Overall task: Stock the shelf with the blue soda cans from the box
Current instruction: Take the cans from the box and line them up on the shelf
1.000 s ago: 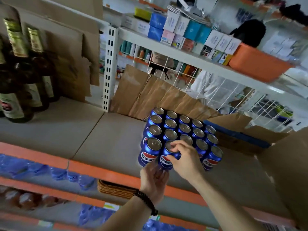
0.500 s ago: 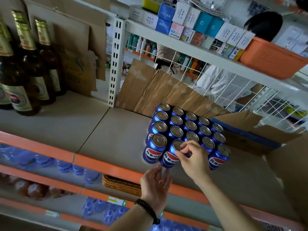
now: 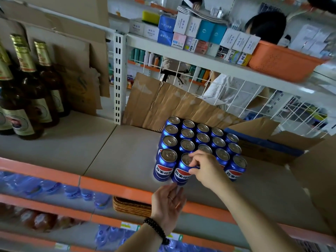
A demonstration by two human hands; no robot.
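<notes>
On shelf [image 3: 112,151]: R hand [image 3: 207,170] grips glossy cylindrical can [image 3: 181,171].

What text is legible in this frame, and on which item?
"百事可乐": front blue cans, partly covered on the one the right hand grips.
"0 38": small yellow box on the upper shelf.
Bottle labels, white and blue cartons, price tags: too blurred to read.

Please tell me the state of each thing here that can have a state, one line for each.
Blue cans: upright, packed in rows on the shelf.
Front can: upright, gripped at the top.
Right hand: pinches the front can's rim.
Left hand: fingers straight, below the front can, holding nothing.
Cardboard box: flaps open.
Brown bottles: upright, capped.
</notes>
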